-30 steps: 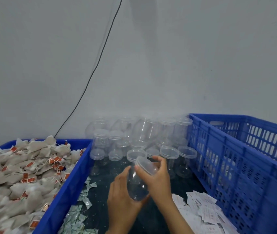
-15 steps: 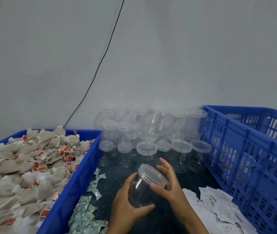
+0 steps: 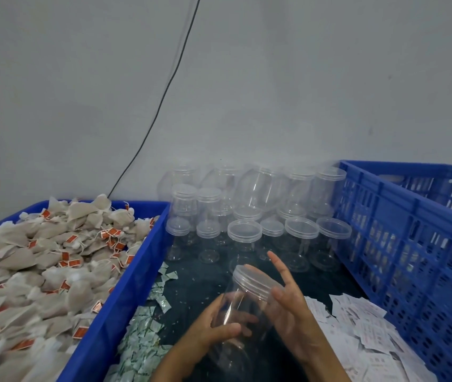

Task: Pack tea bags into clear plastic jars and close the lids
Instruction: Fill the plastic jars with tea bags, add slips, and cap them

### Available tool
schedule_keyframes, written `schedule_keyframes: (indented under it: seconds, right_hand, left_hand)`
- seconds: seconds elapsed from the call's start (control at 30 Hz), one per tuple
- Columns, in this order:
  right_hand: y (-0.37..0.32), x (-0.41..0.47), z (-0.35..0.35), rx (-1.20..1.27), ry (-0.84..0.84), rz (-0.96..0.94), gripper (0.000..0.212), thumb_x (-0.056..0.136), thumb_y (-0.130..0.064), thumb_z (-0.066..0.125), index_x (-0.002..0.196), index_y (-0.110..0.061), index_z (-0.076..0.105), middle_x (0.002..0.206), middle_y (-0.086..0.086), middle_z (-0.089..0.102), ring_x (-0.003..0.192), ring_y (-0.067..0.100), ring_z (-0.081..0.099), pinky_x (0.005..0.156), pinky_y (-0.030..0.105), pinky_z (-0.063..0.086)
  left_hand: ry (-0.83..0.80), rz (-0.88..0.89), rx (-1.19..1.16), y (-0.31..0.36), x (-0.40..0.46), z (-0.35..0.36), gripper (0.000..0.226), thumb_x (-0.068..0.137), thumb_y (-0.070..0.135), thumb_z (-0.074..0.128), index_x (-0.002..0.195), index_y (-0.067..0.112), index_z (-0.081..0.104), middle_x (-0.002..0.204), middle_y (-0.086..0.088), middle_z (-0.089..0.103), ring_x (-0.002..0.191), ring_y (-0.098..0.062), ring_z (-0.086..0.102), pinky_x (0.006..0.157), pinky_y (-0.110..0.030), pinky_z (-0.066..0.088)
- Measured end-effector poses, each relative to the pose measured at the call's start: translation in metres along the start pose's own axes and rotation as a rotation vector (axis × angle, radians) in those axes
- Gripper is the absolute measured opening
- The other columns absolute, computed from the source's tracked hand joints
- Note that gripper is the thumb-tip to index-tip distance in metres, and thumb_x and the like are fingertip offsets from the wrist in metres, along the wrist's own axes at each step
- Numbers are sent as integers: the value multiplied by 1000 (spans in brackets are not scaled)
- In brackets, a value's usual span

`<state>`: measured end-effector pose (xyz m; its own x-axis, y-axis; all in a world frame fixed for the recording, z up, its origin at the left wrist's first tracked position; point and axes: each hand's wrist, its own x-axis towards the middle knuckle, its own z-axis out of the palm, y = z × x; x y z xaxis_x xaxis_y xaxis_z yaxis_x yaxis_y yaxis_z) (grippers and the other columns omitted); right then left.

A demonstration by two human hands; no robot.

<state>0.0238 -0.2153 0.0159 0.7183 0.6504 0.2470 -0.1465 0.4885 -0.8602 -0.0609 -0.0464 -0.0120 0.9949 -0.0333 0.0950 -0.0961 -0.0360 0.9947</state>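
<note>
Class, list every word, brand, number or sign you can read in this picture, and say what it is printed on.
No text can be read.
Orange tags on the tea bags: print too small and blurred.
White paper slips beside the right crate: rows of print, too blurred.
Green-printed sachets beside the left crate: pattern only, unreadable.
Clear jar in the hands: no label shows.

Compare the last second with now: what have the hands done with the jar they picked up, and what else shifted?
The left hand still grips the empty clear jar and has drawn it down toward the person, away from the stacked jars. The right hand, which cupped the lid, now has fingers spread, palm at the lid's rim; the lid is still on. Tea bags, crates and paper slips look unmoved.
</note>
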Motion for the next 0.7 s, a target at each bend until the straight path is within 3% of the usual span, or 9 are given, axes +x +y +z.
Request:
schedule_keyframes:
  seconds: [0.07,0.13,0.17,0.23,0.3,0.33,0.43,0.5,0.7]
  right_hand:
    - [1,0,4,-27,77,9,109,52,-40,90,144,-35,31,137,11,55,121,32,58,92,35,54]
    - [7,1,8,-141,165,-10,121,40,-55,91,143,-40,30,134,4,54,118,23,61,89,32,53]
    - [11,1,9,-188,195,-23,121,38,-56,91,141,-42,31,131,5,56,115,21,62,89,32,52]
    - [17,2,8,-181,237,-48,100,53,-38,92,137,-39,37,125,10,63,109,23,65,87,31,53]
    - [17,1,8,-102,227,-49,79,69,-17,83,135,-32,43,118,13,67,105,29,67,80,30,56]
    - [15,1,8,-63,205,-41,77,69,-17,83,135,-28,44,116,15,68,104,32,67,78,29,57]
    - [8,-1,10,-1,142,-32,102,48,-38,94,136,-21,45,119,21,65,107,39,64,82,36,58]
    - [8,-2,12,10,127,-28,109,43,-48,93,135,-18,44,121,23,63,108,41,63,87,42,57]
    - [12,-4,15,111,72,53,111,45,-60,88,136,-14,44,124,24,61,107,37,64,88,44,55]
  left_hand:
    - [107,17,99,-1,0,6,79,64,36,83,133,27,44,120,-4,67,107,-19,66,89,-32,54]
    - [283,54,351,-4,-1,11,88,55,49,87,130,44,42,123,19,62,109,-1,61,91,-23,51]
    - [366,77,491,-4,-2,12,93,52,57,86,131,49,38,123,27,57,111,6,56,93,-20,48]
    - [415,92,586,-3,-3,10,97,49,65,83,133,51,35,123,31,54,113,9,53,97,-20,45]
    - [299,66,419,-2,-3,6,87,53,57,86,128,49,42,120,23,62,110,2,60,94,-25,51]
    - [217,58,290,-2,-4,4,81,56,50,87,126,43,46,120,15,65,109,-4,63,91,-27,53]
    - [37,21,19,2,-3,0,73,67,37,81,130,23,48,119,-7,68,108,-20,66,86,-30,53]
    - [-62,-33,-64,4,-2,0,78,70,44,78,133,14,45,117,-12,68,101,-27,66,85,-35,52]
    - [-445,-193,-399,-1,0,-3,77,81,63,62,134,11,46,116,-15,65,96,-22,67,85,-32,52]
